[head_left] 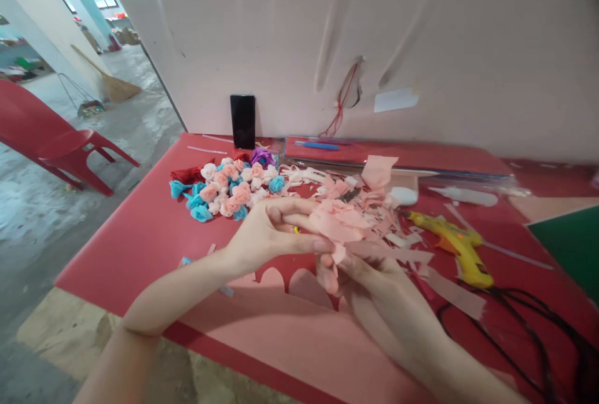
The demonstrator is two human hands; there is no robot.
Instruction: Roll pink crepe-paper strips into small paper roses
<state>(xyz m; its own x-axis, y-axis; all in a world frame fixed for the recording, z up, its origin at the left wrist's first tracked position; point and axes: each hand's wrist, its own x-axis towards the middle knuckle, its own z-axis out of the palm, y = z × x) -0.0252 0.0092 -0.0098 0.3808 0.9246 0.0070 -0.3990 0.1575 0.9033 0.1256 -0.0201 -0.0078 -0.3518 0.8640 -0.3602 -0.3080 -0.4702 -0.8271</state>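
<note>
A peach crepe-paper flower (340,220) with loose, ruffled petals is held up over the middle of the red table. My left hand (264,229) is closed on its side, thumb below and fingers above. Just beneath, my right hand (379,291) pinches the narrow paper base of the same flower, and a strip of peach paper (414,255) sticks out beyond it. Behind my hands lies a heap of peach and white paper scraps (381,210). Small finished paper roses (224,188) in peach, white and blue are piled to the left.
A yellow glue gun (456,241) with a black cord (528,323) lies at the right. Peach paper (253,335) with curved cutouts covers the front edge. A black phone (243,122) leans on the white panel. Nearby are a blue pen (321,146) and a red chair (79,145).
</note>
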